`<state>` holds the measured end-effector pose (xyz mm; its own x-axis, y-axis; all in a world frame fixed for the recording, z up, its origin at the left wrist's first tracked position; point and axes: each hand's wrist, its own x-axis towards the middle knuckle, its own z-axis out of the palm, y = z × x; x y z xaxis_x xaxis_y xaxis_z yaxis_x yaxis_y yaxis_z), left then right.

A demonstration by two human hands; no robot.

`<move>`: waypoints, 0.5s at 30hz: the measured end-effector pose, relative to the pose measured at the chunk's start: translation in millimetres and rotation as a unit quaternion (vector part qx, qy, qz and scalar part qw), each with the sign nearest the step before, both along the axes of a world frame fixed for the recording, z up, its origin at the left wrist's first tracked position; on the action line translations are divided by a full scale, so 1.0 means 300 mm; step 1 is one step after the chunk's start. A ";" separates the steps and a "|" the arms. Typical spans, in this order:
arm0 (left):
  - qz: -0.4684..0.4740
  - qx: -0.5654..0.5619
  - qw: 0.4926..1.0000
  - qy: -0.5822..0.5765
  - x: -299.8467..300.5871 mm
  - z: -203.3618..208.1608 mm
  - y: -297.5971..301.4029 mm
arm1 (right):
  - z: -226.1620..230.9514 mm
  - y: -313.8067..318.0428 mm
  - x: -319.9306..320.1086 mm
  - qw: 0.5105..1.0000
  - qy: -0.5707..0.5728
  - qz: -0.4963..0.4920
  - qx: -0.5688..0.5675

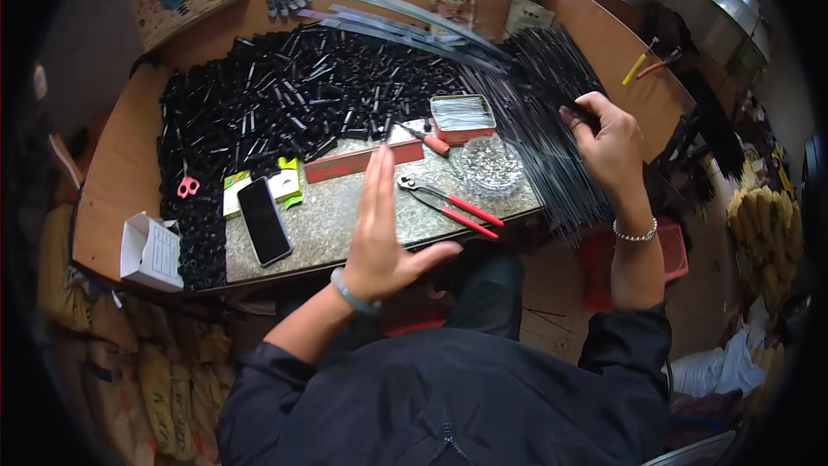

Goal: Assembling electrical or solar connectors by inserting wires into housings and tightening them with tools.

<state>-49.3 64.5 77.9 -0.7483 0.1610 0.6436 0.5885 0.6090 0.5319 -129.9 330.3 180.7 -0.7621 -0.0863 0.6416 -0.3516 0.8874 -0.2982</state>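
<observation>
My left hand (377, 224) is raised over the speckled work surface with its fingers stretched straight and the thumb out to the right. Nothing is in it. Just right of its fingers lie red-handled pliers (453, 207) with their jaws toward the hand. My right hand (611, 142) hangs above a bundle of long thin black rods (552, 155); its fingers are curled in, and I cannot make out what they hold. Between the hands are a clear dish of small metal pieces (490, 166), a red tin of thin metal pins (463, 116) and a red-handled screwdriver (431, 141).
A large heap of short black parts (302, 86) fills the back and left. A phone (264, 222), pink scissors (187, 183) and an open white box (151, 250) sit at left. A red bar (362, 161) edges the heap. Clear strips (405, 22) lie behind.
</observation>
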 end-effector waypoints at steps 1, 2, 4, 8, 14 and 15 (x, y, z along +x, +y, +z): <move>0.026 0.013 1.000 0.003 -0.028 0.061 0.018 | -0.005 -0.060 0.022 0.999 -0.004 0.043 -0.017; 0.058 0.024 0.998 0.020 -0.075 0.083 0.029 | -0.021 -0.115 0.038 0.996 -0.008 0.082 -0.031; 0.137 0.070 0.988 0.017 -0.147 0.100 0.037 | -0.033 -0.210 0.089 0.989 -0.022 0.139 -0.035; 0.127 0.218 0.959 0.131 -0.194 0.070 -0.096 | -0.096 -0.329 0.150 0.955 -0.109 0.272 -0.044; 0.040 0.403 0.911 0.076 -0.107 0.128 -0.233 | -0.187 -0.334 0.194 0.734 -0.508 0.433 -0.126; 0.029 0.436 0.898 0.045 -0.089 0.132 -0.244 | -0.181 -0.340 0.219 0.675 -0.571 0.437 -0.166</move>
<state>-76.1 -8.7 117.5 -0.6783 -0.4706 0.5644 0.6337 0.0143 0.7735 -64.3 228.3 126.4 -0.5273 -0.8191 -0.2260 -0.0712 0.3076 -0.9488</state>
